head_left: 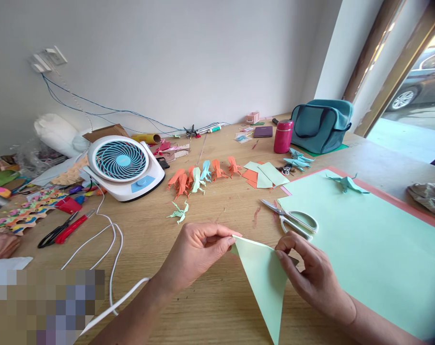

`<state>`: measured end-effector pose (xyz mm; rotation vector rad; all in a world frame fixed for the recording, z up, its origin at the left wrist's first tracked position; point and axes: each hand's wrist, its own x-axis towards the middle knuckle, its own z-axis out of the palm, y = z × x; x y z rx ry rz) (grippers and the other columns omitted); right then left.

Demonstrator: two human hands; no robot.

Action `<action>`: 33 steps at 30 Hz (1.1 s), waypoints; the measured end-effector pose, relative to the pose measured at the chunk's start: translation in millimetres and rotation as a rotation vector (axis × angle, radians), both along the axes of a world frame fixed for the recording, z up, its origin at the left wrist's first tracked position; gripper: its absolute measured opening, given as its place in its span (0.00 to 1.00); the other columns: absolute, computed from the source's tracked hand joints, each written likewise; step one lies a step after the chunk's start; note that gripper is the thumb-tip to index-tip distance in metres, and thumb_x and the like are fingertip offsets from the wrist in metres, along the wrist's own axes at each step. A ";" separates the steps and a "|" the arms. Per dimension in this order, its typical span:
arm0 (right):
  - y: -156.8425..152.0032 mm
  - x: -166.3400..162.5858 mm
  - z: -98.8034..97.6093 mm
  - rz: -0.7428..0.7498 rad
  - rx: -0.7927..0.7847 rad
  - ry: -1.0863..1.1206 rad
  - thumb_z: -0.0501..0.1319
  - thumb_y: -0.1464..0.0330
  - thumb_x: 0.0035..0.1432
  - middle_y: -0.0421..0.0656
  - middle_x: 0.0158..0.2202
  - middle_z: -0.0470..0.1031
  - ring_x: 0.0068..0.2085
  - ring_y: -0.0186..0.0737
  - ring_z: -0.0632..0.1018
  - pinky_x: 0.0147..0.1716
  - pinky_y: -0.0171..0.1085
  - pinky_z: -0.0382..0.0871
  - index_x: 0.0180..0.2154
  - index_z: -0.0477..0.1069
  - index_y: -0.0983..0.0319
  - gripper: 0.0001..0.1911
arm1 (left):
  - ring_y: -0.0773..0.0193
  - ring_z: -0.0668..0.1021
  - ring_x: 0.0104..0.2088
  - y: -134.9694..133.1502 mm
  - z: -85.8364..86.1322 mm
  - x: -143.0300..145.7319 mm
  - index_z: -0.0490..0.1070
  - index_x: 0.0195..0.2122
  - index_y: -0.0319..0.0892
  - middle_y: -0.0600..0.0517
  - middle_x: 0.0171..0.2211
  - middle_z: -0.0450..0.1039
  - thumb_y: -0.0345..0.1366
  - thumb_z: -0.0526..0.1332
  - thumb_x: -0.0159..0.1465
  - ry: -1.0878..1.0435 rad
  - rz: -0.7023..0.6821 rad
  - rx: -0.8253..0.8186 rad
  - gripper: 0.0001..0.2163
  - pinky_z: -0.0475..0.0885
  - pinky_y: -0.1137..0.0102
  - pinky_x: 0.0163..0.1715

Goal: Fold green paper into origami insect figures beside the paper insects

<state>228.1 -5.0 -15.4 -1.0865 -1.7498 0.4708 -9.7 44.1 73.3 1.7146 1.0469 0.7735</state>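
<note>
A pale green paper triangle (265,280) hangs point-down between my hands above the wooden table (203,306). My left hand (195,254) pinches its upper left corner between thumb and fingers. My right hand (309,273) pinches its upper right corner, fingers closed on the edge. Just beyond my right hand lie white-handled scissors (292,219), partly on a large light green sheet (364,239).
Folded orange, green and blue paper figures (199,177) stand in a row mid-table. A white desk fan (122,165) with a white cable sits at left, red and black pliers (64,229) beside it. A pink bottle (283,136) and teal bag (321,124) stand at the back right.
</note>
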 end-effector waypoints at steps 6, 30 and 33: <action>-0.7 0.0 -1.2 0.013 -0.005 0.008 0.55 0.73 0.65 0.39 0.29 0.65 0.30 0.35 0.68 0.28 0.36 0.62 0.34 0.62 0.58 0.06 | 0.63 0.81 0.35 -1.2 0.1 2.5 0.81 0.36 0.40 0.50 0.33 0.82 0.33 0.62 0.64 0.006 0.027 0.038 0.07 0.75 0.74 0.37; 2.3 -41.9 35.7 0.070 -0.140 0.191 0.61 0.72 0.61 0.39 0.28 0.71 0.30 0.34 0.71 0.31 0.34 0.66 0.30 0.71 0.60 0.06 | 0.71 0.71 0.25 -8.8 -2.0 16.2 0.75 0.28 0.41 0.57 0.25 0.75 0.30 0.58 0.64 0.274 -0.020 0.312 0.08 0.65 0.76 0.29; 2.4 -41.3 34.6 0.082 -0.129 0.184 0.60 0.74 0.61 0.39 0.29 0.70 0.30 0.33 0.70 0.31 0.33 0.65 0.30 0.70 0.60 0.06 | 0.70 0.72 0.27 -9.3 -4.0 15.8 0.73 0.27 0.41 0.57 0.25 0.74 0.29 0.58 0.63 0.276 -0.031 0.359 0.09 0.66 0.74 0.34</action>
